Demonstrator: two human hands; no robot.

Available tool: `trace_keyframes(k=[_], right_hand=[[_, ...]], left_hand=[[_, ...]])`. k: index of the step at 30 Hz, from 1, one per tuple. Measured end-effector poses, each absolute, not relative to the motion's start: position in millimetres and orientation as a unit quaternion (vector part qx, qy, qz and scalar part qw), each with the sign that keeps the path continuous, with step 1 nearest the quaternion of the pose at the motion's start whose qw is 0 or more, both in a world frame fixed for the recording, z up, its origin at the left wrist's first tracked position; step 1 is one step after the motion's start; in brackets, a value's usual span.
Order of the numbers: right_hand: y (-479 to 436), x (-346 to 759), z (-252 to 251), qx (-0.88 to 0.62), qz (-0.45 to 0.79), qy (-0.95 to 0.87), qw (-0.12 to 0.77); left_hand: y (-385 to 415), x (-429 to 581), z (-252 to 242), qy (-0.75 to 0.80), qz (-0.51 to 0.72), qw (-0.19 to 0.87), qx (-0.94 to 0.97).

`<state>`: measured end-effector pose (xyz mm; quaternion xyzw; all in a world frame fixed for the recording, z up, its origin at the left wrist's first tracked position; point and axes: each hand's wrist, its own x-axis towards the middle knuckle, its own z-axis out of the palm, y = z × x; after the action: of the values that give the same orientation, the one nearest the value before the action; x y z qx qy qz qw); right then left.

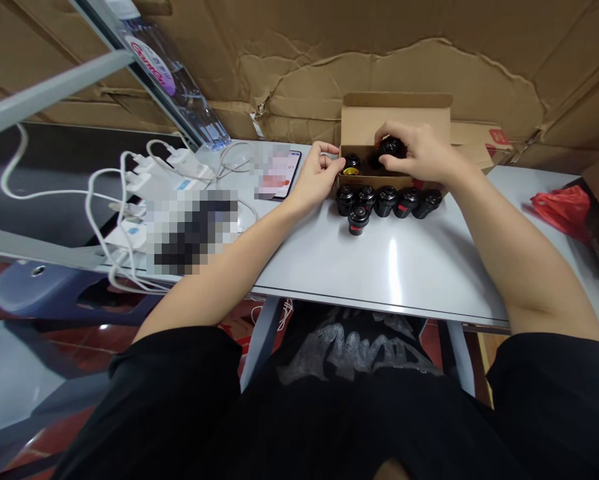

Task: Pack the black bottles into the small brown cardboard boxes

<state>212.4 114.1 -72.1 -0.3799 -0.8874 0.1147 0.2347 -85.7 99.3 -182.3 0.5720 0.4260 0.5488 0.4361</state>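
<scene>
A small open cardboard box stands at the far side of the white table. My right hand is closed round a black round part just over the box. My left hand grips the box's left front corner with curled fingers. Inside the box sits another black part with a yellow ring. Several black parts stand in a row on the table before the box, with one more in front of them.
A phone lies left of the box, beside white chargers and cables. A plastic bottle leans at the back left. A red bag lies at the right. Cardboard sheets cover the wall behind.
</scene>
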Motion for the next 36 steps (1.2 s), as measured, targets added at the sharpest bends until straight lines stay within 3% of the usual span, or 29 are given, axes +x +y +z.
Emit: trace_keyframes(k=[36], right_hand=[[106.5,208.6,-62.9,-0.375,0.129,-0.893,0.211]], left_hand=[[92.3,-80.1,-173.8,0.447,0.557,0.460,0.528]])
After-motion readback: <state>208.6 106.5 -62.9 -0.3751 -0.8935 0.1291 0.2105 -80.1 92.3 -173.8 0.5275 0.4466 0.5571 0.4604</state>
